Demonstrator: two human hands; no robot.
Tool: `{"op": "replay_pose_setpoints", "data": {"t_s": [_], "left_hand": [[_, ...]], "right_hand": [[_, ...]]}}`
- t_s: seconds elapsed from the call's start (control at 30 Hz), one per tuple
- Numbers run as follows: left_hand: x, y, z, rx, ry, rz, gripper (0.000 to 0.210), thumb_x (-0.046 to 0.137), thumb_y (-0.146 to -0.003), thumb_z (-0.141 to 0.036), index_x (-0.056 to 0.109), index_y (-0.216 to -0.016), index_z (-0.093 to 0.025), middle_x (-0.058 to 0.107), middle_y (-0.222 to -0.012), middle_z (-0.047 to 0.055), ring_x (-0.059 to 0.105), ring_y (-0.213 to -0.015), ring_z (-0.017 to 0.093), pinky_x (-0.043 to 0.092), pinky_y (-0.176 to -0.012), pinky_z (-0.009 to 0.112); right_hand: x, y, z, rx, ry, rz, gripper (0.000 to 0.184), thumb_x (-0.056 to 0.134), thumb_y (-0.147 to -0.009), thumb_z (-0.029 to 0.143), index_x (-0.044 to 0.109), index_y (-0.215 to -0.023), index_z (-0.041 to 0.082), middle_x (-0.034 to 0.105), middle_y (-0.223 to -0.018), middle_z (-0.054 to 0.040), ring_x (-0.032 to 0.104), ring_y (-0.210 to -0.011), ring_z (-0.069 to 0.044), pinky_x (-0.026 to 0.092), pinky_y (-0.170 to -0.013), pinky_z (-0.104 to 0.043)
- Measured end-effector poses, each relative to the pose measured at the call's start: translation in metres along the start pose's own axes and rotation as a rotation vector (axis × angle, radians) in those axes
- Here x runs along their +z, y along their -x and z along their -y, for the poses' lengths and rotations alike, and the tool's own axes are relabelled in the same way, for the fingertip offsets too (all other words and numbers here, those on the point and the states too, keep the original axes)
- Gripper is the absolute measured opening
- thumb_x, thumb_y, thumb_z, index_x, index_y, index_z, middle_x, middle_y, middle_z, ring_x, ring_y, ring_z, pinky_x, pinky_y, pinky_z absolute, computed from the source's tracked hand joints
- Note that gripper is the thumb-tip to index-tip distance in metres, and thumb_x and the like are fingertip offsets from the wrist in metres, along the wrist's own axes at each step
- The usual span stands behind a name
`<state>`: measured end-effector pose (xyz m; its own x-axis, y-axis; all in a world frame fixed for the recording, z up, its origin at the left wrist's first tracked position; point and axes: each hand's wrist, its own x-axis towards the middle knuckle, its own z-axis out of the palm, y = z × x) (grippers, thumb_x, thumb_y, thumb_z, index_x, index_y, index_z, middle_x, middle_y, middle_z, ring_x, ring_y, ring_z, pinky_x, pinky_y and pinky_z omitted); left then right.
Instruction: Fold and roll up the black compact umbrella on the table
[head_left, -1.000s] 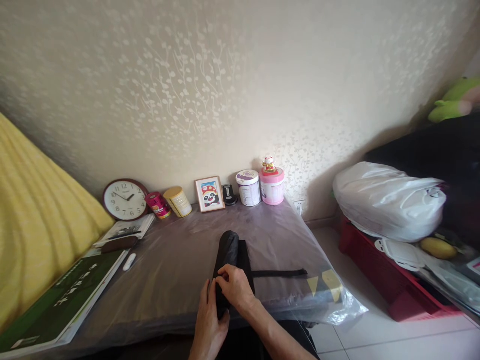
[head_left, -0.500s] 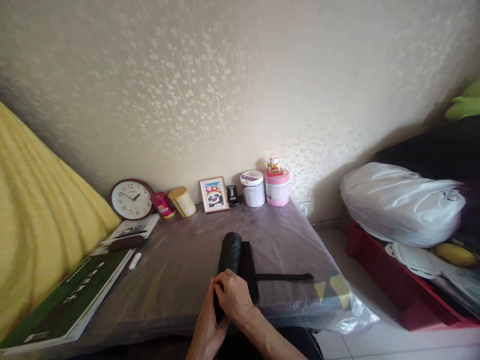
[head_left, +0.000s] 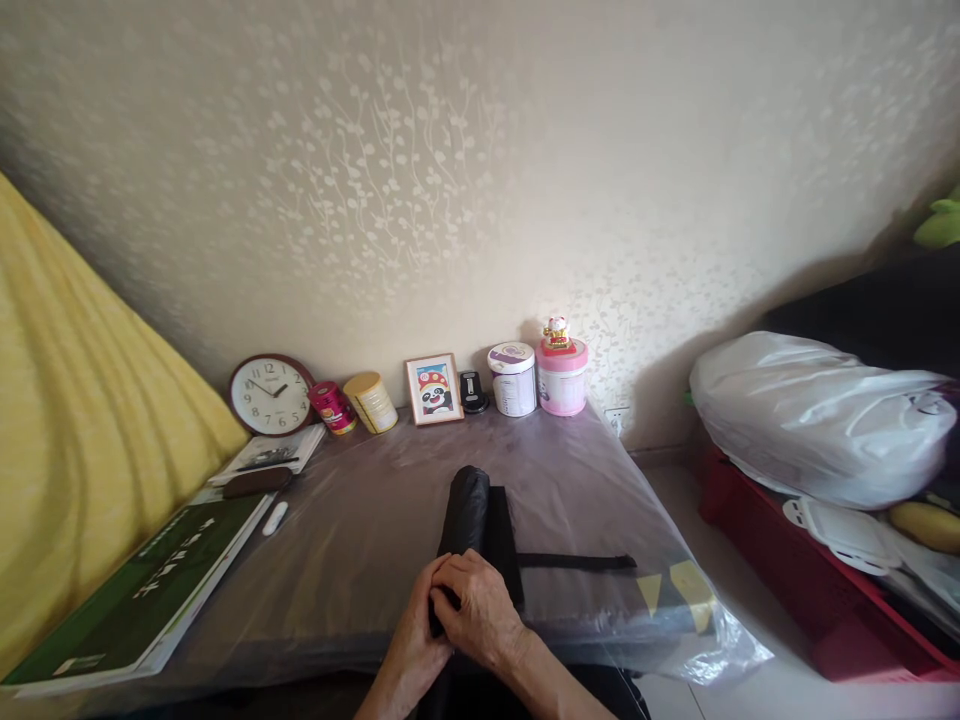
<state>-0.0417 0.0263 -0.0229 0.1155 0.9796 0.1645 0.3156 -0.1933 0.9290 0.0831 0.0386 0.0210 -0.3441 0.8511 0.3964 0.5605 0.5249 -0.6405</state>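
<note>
2 hands (head_left: 420,622) (head_left: 481,606) seemingly grip black roll (head_left: 465,512)

a single view looks out from the person's head, above the near edge of the table (head_left: 352,540), forward and down toward the wall (head_left: 600,150); left hand (head_left: 416,625) and right hand (head_left: 481,605) sit close, low in the middle, between yellow cloth (head_left: 90,400) and red crate (head_left: 795,580).

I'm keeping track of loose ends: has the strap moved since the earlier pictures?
No, not visibly: the strap still ends beside the yellow triangle on the table; the whole view has shifted.
</note>
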Motion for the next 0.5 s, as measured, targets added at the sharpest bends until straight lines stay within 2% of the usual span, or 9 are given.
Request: {"op": "replay_pose_setpoints", "data": {"t_s": [0.1, 0.2, 0.3, 0.4, 0.5], "left_hand": [[0.001, 0.004, 0.000, -0.036, 0.001, 0.005, 0.064, 0.059, -0.064, -0.025, 0.039, -0.125, -0.021, 0.050, -0.128, 0.010, 0.047, -0.120, 0.024, 0.036, -0.103, 0.043], [0.002, 0.008, 0.000, -0.073, -0.102, -0.014, 0.059, 0.054, -0.067, -0.024, 0.042, -0.125, -0.021, 0.049, -0.131, 0.008, 0.044, -0.123, 0.023, 0.032, -0.106, 0.042], [0.002, 0.010, -0.001, -0.067, -0.188, -0.030, 0.060, 0.048, -0.067, -0.020, 0.042, -0.127, -0.021, 0.046, -0.134, 0.005, 0.041, -0.125, 0.022, 0.029, -0.108, 0.042], [0.000, 0.010, -0.005, -0.071, -0.206, -0.009, 0.063, 0.046, -0.068, -0.019, 0.039, -0.131, -0.022, 0.043, -0.138, 0.003, 0.038, -0.127, 0.021, 0.028, -0.109, 0.040], [-0.003, 0.009, -0.007, -0.097, -0.242, -0.008, 0.065, 0.044, -0.068, -0.018, 0.036, -0.133, -0.024, 0.041, -0.139, 0.002, 0.037, -0.128, 0.020, 0.028, -0.109, 0.040]], "right_hand": [[-0.009, 0.005, -0.002, -0.065, -0.127, 0.005, 0.020, 0.046, -0.085, 0.017, 0.066, -0.084, 0.022, 0.069, -0.088, 0.0000, 0.060, -0.082, -0.012, 0.042, -0.084, -0.025], [-0.017, 0.006, -0.011, -0.071, -0.211, -0.070, 0.027, 0.038, -0.090, 0.019, 0.064, -0.099, 0.023, 0.067, -0.102, -0.0029, 0.059, -0.097, -0.013, 0.043, -0.090, -0.027], [-0.017, 0.001, -0.028, -0.068, -0.120, -0.133, 0.030, 0.039, -0.090, 0.020, 0.059, -0.112, 0.021, 0.061, -0.118, -0.0067, 0.051, -0.113, -0.017, 0.039, -0.099, -0.036], [-0.009, -0.012, -0.047, -0.058, 0.011, -0.094, 0.035, 0.042, -0.089, 0.021, 0.053, -0.122, 0.020, 0.053, -0.130, -0.0082, 0.040, -0.126, -0.020, 0.033, -0.104, -0.042], [-0.003, -0.029, -0.062, -0.007, 0.098, -0.066, 0.039, 0.042, -0.089, 0.021, 0.048, -0.127, 0.019, 0.046, -0.136, -0.0081, 0.035, -0.129, -0.020, 0.030, -0.106, -0.044]]}}
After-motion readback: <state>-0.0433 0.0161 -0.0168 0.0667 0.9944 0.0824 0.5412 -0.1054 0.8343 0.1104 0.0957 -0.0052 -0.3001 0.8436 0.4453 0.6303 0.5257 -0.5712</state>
